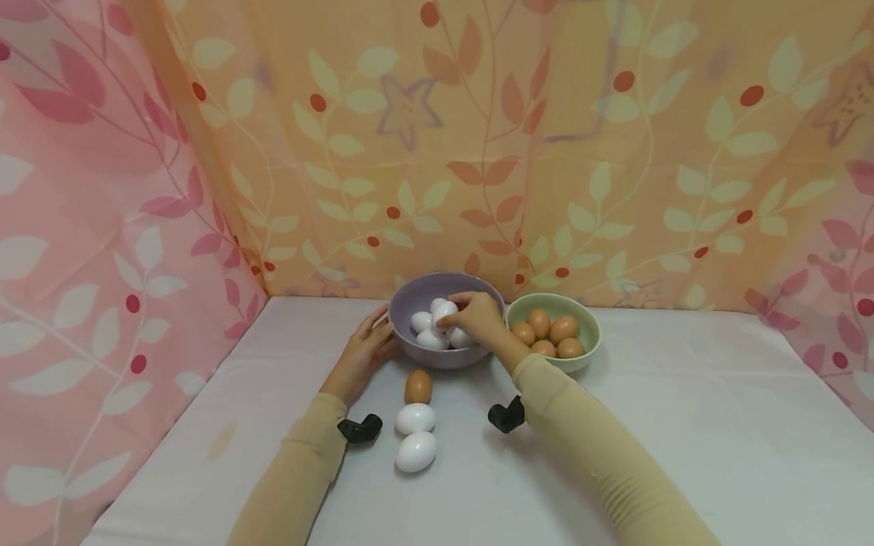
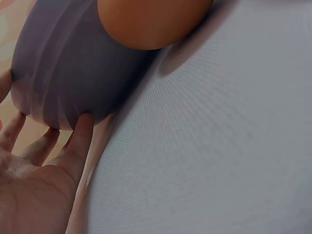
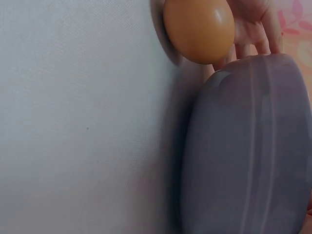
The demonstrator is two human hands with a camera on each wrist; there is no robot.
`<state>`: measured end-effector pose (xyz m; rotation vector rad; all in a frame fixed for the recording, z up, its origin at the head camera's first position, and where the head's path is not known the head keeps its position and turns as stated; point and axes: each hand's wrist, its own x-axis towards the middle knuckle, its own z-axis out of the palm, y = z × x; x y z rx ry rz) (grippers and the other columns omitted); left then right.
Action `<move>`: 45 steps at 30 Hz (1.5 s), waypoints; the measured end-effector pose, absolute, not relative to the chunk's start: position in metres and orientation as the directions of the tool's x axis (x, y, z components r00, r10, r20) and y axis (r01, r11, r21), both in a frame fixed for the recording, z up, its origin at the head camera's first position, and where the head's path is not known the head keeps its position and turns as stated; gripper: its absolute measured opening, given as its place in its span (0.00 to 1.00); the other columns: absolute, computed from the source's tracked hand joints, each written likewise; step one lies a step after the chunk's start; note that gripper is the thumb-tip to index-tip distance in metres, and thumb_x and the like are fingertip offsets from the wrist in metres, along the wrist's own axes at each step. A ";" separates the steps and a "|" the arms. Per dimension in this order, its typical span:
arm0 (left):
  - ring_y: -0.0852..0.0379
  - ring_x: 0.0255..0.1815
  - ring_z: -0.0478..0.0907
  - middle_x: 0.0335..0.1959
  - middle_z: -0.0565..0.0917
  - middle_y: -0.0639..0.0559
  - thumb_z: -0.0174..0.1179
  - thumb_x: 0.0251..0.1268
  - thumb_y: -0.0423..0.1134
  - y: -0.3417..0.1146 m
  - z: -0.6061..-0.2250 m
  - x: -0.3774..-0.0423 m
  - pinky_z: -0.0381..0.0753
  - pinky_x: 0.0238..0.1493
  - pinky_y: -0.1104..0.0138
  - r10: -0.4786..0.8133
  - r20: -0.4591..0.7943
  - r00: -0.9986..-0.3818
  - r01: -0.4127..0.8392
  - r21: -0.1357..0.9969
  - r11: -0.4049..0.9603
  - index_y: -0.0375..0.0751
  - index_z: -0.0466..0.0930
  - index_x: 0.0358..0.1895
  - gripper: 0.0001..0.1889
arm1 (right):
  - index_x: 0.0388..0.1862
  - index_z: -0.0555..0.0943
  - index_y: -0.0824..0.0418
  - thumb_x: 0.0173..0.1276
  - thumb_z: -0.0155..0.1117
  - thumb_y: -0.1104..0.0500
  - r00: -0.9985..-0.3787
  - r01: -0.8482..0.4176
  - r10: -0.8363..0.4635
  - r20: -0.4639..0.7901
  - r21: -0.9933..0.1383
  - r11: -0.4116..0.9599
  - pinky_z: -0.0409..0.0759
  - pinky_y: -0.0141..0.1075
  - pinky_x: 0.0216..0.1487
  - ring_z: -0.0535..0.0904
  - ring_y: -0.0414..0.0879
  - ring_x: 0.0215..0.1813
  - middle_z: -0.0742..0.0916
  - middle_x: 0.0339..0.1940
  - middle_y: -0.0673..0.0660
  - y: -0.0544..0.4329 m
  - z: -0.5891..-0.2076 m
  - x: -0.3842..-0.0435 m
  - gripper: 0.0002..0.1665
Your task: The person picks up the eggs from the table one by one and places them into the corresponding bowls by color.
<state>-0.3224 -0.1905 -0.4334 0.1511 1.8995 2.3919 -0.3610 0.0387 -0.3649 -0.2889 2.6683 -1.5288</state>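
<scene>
A purple bowl (image 1: 426,359) holds several white eggs (image 1: 432,339). Over them my right hand (image 1: 481,318) pinches one white egg (image 1: 445,312) between thumb and fingers, inside the bowl's rim. My left hand (image 1: 362,355) rests its fingertips against the bowl's left side; in the left wrist view its fingers (image 2: 84,129) are extended along the purple wall. On the cloth before the bowl stands a brown egg (image 1: 419,387), with two white eggs (image 1: 416,453) lined up nearer to me. The right wrist view shows the bowl's outer wall but hides the right hand's grip.
To the right, a light green bowl (image 1: 591,343) with several brown eggs (image 1: 564,328) stands close beside the purple one. White cloth (image 1: 683,425) covers the table. Behind hangs a floral curtain (image 1: 478,136), and pink patterned fabric (image 1: 89,250) borders the left side.
</scene>
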 end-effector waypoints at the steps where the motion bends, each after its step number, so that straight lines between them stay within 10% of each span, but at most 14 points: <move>1: 0.48 0.71 0.67 0.79 0.59 0.43 0.49 0.79 0.39 -0.190 -0.433 -0.322 0.66 0.72 0.52 0.125 0.025 -0.992 -0.005 0.974 -0.228 0.50 0.53 0.79 0.30 | 0.61 0.81 0.66 0.54 0.79 0.59 -0.981 -0.139 -0.190 0.049 -0.857 0.496 0.80 0.41 0.60 0.83 0.52 0.57 0.88 0.54 0.63 0.038 -0.365 -0.361 0.35; 26: 0.52 0.68 0.70 0.78 0.60 0.44 0.49 0.79 0.40 -0.190 -0.431 -0.321 0.70 0.68 0.56 0.124 0.006 -0.992 -0.024 0.972 -0.235 0.51 0.53 0.79 0.30 | 0.53 0.85 0.67 0.47 0.82 0.59 -0.973 -0.200 -0.213 0.085 -0.770 0.606 0.80 0.36 0.53 0.83 0.47 0.47 0.90 0.44 0.59 0.032 -0.373 -0.373 0.32; 45: 0.45 0.74 0.64 0.79 0.59 0.44 0.49 0.79 0.39 -0.190 -0.432 -0.322 0.67 0.71 0.53 0.125 0.009 -0.992 -0.021 0.971 -0.239 0.50 0.52 0.80 0.30 | 0.52 0.85 0.67 0.46 0.83 0.58 -0.973 -0.184 -0.229 0.017 -0.655 0.733 0.77 0.42 0.64 0.80 0.55 0.60 0.88 0.53 0.61 0.028 -0.369 -0.365 0.32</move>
